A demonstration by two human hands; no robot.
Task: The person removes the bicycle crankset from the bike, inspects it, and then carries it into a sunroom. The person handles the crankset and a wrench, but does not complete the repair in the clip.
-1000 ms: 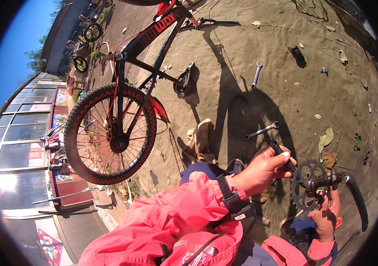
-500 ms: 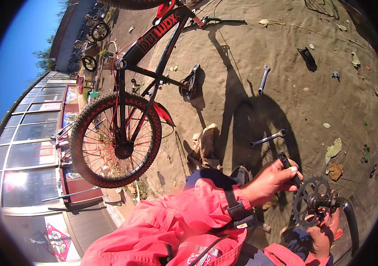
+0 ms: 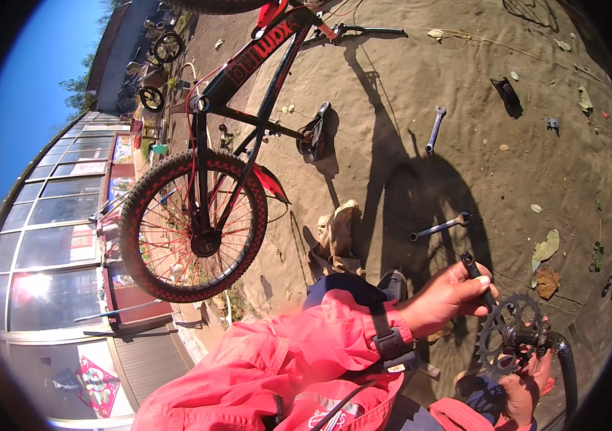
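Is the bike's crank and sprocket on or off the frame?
Off: both hands hold the sprocket and crank apart from the bike.

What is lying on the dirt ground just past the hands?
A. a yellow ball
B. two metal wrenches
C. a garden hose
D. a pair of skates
B: two metal wrenches lie on the ground, one close beyond the left hand and the other wrench farther off, beside the upside-down bike.

Sunlit sandy ground (image 3: 421, 79), glass-fronted building (image 3: 69, 194)
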